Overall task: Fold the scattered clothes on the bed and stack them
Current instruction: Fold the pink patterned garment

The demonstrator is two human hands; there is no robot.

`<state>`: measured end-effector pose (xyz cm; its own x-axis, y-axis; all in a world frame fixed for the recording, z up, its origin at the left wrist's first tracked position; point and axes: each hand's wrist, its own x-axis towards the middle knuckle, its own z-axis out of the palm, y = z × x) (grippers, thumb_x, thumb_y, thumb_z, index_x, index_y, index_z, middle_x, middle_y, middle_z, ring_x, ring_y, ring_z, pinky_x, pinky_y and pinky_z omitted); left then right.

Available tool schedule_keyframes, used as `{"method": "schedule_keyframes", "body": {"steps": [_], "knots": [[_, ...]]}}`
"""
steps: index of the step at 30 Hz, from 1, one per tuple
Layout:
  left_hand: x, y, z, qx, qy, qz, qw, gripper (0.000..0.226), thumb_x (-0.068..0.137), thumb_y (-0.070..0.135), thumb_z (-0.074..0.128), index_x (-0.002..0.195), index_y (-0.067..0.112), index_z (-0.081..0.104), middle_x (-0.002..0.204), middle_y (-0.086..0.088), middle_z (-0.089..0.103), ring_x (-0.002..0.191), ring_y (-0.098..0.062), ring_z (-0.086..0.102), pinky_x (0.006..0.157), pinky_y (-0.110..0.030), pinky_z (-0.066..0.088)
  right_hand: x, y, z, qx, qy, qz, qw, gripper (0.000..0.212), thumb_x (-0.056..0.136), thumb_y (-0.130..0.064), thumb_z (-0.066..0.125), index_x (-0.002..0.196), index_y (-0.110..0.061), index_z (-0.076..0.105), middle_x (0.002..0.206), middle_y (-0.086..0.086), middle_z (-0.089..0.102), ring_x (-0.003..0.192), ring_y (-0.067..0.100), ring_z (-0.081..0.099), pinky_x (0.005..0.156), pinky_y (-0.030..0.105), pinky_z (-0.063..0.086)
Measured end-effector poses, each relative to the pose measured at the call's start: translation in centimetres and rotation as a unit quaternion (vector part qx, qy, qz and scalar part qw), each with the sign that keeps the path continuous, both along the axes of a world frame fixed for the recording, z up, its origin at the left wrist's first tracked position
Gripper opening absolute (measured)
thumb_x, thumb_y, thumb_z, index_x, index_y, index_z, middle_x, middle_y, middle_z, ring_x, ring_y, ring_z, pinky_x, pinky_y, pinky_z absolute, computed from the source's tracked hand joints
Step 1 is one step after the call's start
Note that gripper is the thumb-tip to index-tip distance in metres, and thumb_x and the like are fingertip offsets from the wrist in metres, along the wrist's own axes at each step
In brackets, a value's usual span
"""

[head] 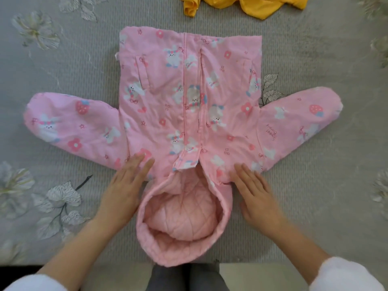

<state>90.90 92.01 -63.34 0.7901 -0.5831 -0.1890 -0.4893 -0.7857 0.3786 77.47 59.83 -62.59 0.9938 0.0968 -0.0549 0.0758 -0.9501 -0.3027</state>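
A small pink hooded jacket [189, 97] with a bunny and strawberry print lies flat, front up, on the bed. Its sleeves spread out to the left and right, and its quilted hood [182, 223] points toward me at the bed's near edge. My left hand [123, 190] lies flat with straight fingers, its fingertips on the jacket's left shoulder. My right hand [256, 194] lies flat the same way, fingertips on the right shoulder. Neither hand grips the cloth. A crumpled yellow garment [245, 5] sits at the far edge, partly out of view.
The bed is covered by a grey sheet [73, 59] with a pale flower and leaf print. The bed's near edge runs along the bottom of the view, with my legs below it.
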Motion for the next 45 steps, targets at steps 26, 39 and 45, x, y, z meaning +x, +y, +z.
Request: {"method": "schedule_keyframes", "body": {"steps": [26,39,45], "knots": [[3.8,-9.3,7.4,-0.377,0.249,0.399,0.797,0.071,0.075,0.061,0.05,0.14,0.037,0.031,0.139,0.012,0.04,0.132,-0.012,0.037,0.108,-0.037,0.033,11.3,0.7,5.0,0.453,0.031,-0.499,0.738,0.034,0.094,-0.031,0.057,0.067,-0.013,0.048,0.064,0.004,0.044,0.057,0.009,0.041,0.047,0.021,0.032],[8.1,-14.3,-1.8,0.061,-0.088,0.011,0.994,0.066,0.088,0.066,0.029,0.148,0.047,0.009,0.161,0.003,-0.002,0.145,-0.033,-0.015,0.113,-0.054,-0.011,12.3,1.6,0.4,0.073,-0.062,-0.174,0.98,0.058,0.097,-0.041,0.034,0.151,-0.024,0.021,0.159,0.002,0.019,0.147,0.017,0.009,0.116,0.031,0.003],[10.0,-15.4,-4.0,0.059,-0.051,-0.004,0.997,0.071,0.083,0.065,0.031,0.148,0.048,0.009,0.16,0.003,-0.011,0.142,-0.04,-0.021,0.112,-0.059,-0.012,14.6,0.3,-5.4,-0.045,0.015,-0.122,0.991,0.057,0.095,-0.028,0.033,0.151,-0.018,0.026,0.159,0.008,0.021,0.147,0.028,0.016,0.116,0.05,0.016]]}}
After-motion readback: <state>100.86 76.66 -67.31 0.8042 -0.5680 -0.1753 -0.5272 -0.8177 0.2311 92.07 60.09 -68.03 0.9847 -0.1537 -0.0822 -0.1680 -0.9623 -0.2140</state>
